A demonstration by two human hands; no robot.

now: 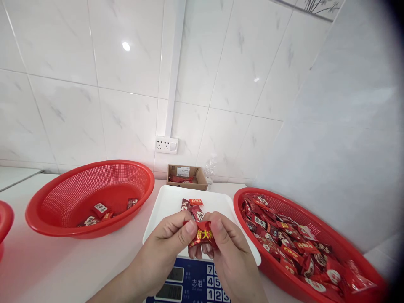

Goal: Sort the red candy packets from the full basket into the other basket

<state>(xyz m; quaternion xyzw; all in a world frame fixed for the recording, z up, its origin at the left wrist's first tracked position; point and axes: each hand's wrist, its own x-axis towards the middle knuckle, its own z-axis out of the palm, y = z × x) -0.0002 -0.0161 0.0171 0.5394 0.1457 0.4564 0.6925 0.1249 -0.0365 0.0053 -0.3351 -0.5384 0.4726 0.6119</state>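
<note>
My left hand (168,244) and my right hand (229,246) both pinch a small red packet with yellow characters (202,235), held between the thumbs and fingers of both hands over the white tray (164,210) of a scale. Further back on the tray lie two or three red wrapped sweets (192,206). The scale's blue panel with keys and displays (189,284) shows below my wrists.
A red mesh basket (63,189) at the left holds a few wrapped sweets (99,210). Another red basket (356,261) at the right is heaped with several sweets (290,244). A small cardboard box (186,174) and a clear bottle (210,168) stand by the tiled wall.
</note>
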